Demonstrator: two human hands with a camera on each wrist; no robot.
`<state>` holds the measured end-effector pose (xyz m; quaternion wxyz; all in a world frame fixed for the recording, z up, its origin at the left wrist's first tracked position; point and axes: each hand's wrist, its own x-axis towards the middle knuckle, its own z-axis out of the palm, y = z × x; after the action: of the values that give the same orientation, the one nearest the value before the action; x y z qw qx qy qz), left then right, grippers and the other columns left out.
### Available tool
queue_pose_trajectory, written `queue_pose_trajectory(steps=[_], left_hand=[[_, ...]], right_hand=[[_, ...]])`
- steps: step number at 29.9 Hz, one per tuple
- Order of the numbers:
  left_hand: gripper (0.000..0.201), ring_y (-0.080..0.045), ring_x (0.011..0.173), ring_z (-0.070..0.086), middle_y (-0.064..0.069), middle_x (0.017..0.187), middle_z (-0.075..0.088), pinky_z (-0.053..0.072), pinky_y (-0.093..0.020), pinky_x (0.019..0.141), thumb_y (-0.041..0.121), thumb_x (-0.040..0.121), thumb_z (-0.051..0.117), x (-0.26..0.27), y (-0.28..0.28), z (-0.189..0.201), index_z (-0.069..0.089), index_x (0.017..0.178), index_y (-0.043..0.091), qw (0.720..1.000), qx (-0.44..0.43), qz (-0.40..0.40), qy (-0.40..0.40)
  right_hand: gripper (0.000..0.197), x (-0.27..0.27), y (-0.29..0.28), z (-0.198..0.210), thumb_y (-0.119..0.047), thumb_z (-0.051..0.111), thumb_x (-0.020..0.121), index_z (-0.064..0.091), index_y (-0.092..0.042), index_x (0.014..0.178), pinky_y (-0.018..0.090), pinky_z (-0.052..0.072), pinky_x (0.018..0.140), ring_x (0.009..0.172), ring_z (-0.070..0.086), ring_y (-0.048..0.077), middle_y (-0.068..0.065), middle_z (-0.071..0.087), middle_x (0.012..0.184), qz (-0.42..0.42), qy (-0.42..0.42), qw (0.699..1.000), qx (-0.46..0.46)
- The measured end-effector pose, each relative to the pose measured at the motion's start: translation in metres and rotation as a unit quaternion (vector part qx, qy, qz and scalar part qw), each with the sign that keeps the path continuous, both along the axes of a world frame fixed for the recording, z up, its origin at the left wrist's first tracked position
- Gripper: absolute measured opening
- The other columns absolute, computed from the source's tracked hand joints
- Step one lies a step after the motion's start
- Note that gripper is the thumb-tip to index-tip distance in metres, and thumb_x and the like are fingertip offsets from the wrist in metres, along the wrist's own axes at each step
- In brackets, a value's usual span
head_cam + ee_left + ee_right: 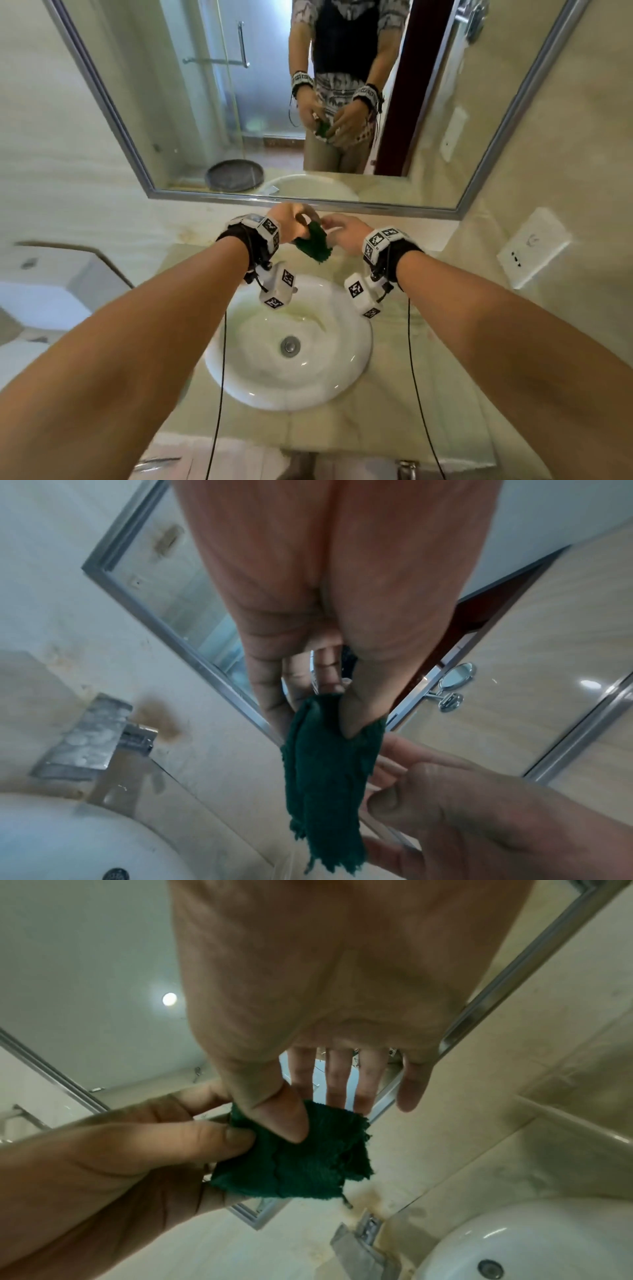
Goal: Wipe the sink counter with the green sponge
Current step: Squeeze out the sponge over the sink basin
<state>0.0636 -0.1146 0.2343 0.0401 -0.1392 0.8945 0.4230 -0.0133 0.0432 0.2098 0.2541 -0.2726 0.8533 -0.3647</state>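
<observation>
The green sponge (313, 245) hangs in the air over the back of the sink counter (394, 421), held between both hands. My left hand (305, 222) pinches its upper edge between thumb and fingers; the left wrist view shows the sponge (325, 777) dangling below that pinch (329, 710). My right hand (329, 226) holds it from the right side. In the right wrist view its thumb presses on the sponge (308, 1164), with the other fingers (339, 1080) stretched out behind. The sponge touches neither counter nor basin.
The white round basin (342, 387) with its metal drain (290, 345) lies below my wrists. A metal faucet (92, 750) stands behind it by a brown stain. The framed mirror (507, 113) rises just beyond my hands. A wall socket (532, 246) is at right.
</observation>
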Motion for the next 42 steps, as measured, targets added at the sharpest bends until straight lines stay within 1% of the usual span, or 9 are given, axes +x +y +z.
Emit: queue_pose_trajectory(steps=[3, 9, 17, 22, 28, 30, 34, 38, 42], left_hand=[[0.033, -0.017, 0.073, 0.058, -0.003, 0.080, 0.060, 0.053, -0.031, 0.068, -0.012, 0.081, 0.063, 0.036, 0.004, 0.023, 0.067, 0.098, 0.016, 0.999, -0.017, 0.011, 0.035], [0.030, -0.023, 0.086, 0.065, -0.008, 0.099, 0.068, 0.057, -0.031, 0.075, -0.008, 0.080, 0.067, 0.110, -0.021, 0.043, 0.069, 0.097, 0.016, 0.993, -0.027, 0.085, 0.083], [0.029, -0.034, 0.090, 0.068, -0.018, 0.101, 0.068, 0.060, -0.049, 0.077, -0.011, 0.079, 0.067, 0.196, -0.079, 0.034, 0.065, 0.093, 0.015, 0.974, 0.063, 0.185, 0.112], [0.030, -0.034, 0.089, 0.070, -0.019, 0.101, 0.068, 0.061, -0.047, 0.073, -0.010, 0.080, 0.065, 0.243, -0.130, 0.012, 0.065, 0.099, 0.014, 0.955, 0.097, 0.250, 0.127], [0.031, -0.025, 0.084, 0.070, -0.010, 0.100, 0.072, 0.062, -0.034, 0.067, -0.009, 0.078, 0.062, 0.282, -0.200, -0.019, 0.072, 0.090, 0.017, 0.951, 0.058, 0.276, 0.128], [0.026, -0.018, 0.082, 0.068, -0.004, 0.093, 0.072, 0.059, -0.019, 0.062, -0.006, 0.078, 0.063, 0.291, -0.223, -0.032, 0.074, 0.090, 0.013, 0.954, 0.027, 0.280, 0.104], [0.021, -0.019, 0.088, 0.068, -0.003, 0.095, 0.073, 0.058, -0.032, 0.083, 0.001, 0.076, 0.069, 0.301, -0.268, -0.065, 0.074, 0.088, 0.018, 0.964, -0.002, 0.265, 0.033], [0.030, -0.018, 0.084, 0.062, -0.002, 0.109, 0.068, 0.052, -0.027, 0.078, 0.004, 0.072, 0.075, 0.304, -0.295, -0.101, 0.070, 0.099, 0.017, 0.972, -0.007, 0.232, -0.038], [0.042, -0.021, 0.093, 0.064, -0.001, 0.113, 0.067, 0.051, -0.027, 0.081, 0.005, 0.069, 0.077, 0.304, -0.306, -0.141, 0.068, 0.109, 0.014, 0.975, -0.024, 0.191, -0.109]], right_hand=[[0.041, 0.027, -0.003, 0.015, -0.020, 0.064, 0.081, 0.062, -0.024, 0.122, 0.041, 0.048, 0.096, 0.108, 0.057, 0.022, 0.002, 0.063, 0.122, 0.026, -0.011, 1.000, -0.004], [0.013, 0.074, -0.030, 0.031, -0.012, 0.066, 0.083, 0.060, -0.021, 0.090, 0.040, 0.056, 0.088, 0.109, 0.062, 0.026, 0.011, 0.067, 0.114, 0.022, -0.125, 0.989, -0.077], [0.022, 0.144, -0.101, 0.037, -0.004, 0.060, 0.085, 0.063, -0.021, 0.099, 0.052, 0.056, 0.087, 0.104, 0.065, 0.037, 0.022, 0.063, 0.116, 0.065, -0.148, 0.978, -0.132], [0.040, 0.186, -0.159, 0.028, -0.002, 0.064, 0.084, 0.060, -0.021, 0.120, 0.040, 0.058, 0.083, 0.103, 0.063, 0.030, 0.011, 0.063, 0.114, 0.110, -0.174, 0.968, -0.146], [0.038, 0.223, -0.234, -0.002, 0.002, 0.068, 0.080, 0.066, -0.016, 0.114, 0.040, 0.059, 0.083, 0.095, 0.065, 0.032, 0.010, 0.061, 0.109, 0.121, -0.153, 0.973, -0.126], [0.039, 0.233, -0.257, -0.014, 0.003, 0.068, 0.079, 0.067, -0.014, 0.115, 0.036, 0.060, 0.080, 0.091, 0.065, 0.030, 0.010, 0.061, 0.107, 0.121, -0.146, 0.976, -0.109], [0.034, 0.248, -0.297, -0.040, 0.006, 0.068, 0.078, 0.068, -0.010, 0.108, 0.039, 0.060, 0.078, 0.087, 0.064, 0.030, 0.009, 0.059, 0.106, 0.115, -0.110, 0.985, -0.073], [0.026, 0.260, -0.324, -0.076, 0.007, 0.067, 0.075, 0.069, -0.014, 0.090, 0.047, 0.059, 0.079, 0.086, 0.067, 0.035, 0.007, 0.061, 0.102, 0.104, -0.079, 0.991, -0.025], [0.028, 0.265, -0.341, -0.115, -0.002, 0.070, 0.072, 0.068, -0.026, 0.087, 0.036, 0.059, 0.074, 0.076, 0.064, 0.028, 0.006, 0.064, 0.097, 0.116, -0.036, 0.990, 0.075]])
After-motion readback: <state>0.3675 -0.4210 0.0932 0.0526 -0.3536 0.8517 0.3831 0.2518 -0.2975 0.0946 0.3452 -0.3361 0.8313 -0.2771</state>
